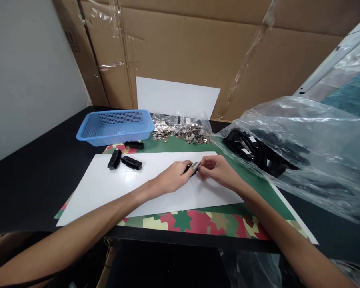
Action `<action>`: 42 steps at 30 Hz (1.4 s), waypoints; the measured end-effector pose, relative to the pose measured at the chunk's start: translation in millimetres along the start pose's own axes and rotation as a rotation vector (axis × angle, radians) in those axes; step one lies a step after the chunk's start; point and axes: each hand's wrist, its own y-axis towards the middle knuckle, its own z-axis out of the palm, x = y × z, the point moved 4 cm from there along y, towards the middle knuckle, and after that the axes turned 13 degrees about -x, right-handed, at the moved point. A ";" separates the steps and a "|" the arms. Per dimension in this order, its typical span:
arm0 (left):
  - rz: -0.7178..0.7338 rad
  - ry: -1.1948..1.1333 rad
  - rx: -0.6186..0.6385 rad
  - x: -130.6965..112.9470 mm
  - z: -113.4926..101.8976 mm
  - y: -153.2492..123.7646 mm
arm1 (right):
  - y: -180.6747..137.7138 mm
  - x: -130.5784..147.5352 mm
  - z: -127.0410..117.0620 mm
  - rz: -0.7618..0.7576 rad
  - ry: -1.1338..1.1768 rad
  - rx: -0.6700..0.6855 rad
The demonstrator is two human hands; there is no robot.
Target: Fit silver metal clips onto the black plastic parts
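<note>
My left hand is closed around a small black plastic part over the white sheet. My right hand pinches a small silvery metal piece against the end of that black part. The two hands meet at the middle of the sheet. Three more black parts lie to the left: two on the sheet and one just in front of the blue basket.
A blue plastic basket stands at the back left. A heap of small metal pieces in clear plastic lies behind the sheet. A big clear bag of black parts fills the right. Cardboard walls the back.
</note>
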 end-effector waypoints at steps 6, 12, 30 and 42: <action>-0.002 -0.009 0.004 0.5 0.7 -0.3 | -0.6 2.1 -0.2 0.000 -0.025 0.009; 0.019 0.006 -0.002 2.4 1.7 1.1 | -0.9 0.7 1.5 -0.018 -0.028 -0.035; 0.021 -0.007 -0.001 1.2 0.9 1.6 | 2.9 -4.2 2.7 0.014 0.000 -0.081; -0.019 -0.015 -0.018 4.2 5.6 -0.1 | 5.3 -10.4 1.9 0.052 0.036 -0.091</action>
